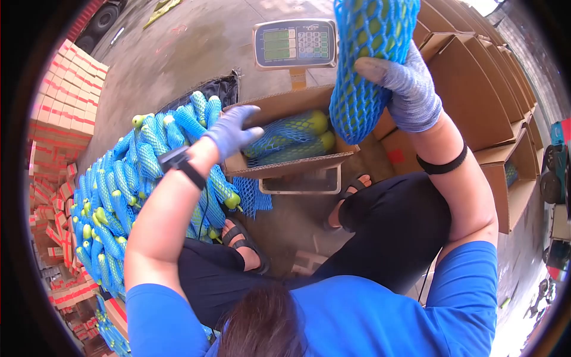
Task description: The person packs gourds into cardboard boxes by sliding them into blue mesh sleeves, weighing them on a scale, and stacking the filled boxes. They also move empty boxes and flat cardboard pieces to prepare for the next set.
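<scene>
My gloved right hand (410, 89) grips a green gourd (360, 110) in a blue foam net, raised to the right of the open carton (306, 166). Thumb and fingers wrap its side. Over the carton's left edge is my gloved left hand (233, 132), with nothing in it and its fingers apart. Inside the carton lie netted gourds (297, 134), their pale green ends toward the right. The carton sits on a scale platform (306, 187), and the scale's display (294, 44) stands behind it.
A large heap of netted gourds (122, 190) spreads on the left. Brown cartons (476, 83) stand in rows on the right. Stacked and loose boxes (65, 95) with red stripes line the far left. My sandalled feet flank the scale, and a dark sheet (223, 89) lies behind the heap.
</scene>
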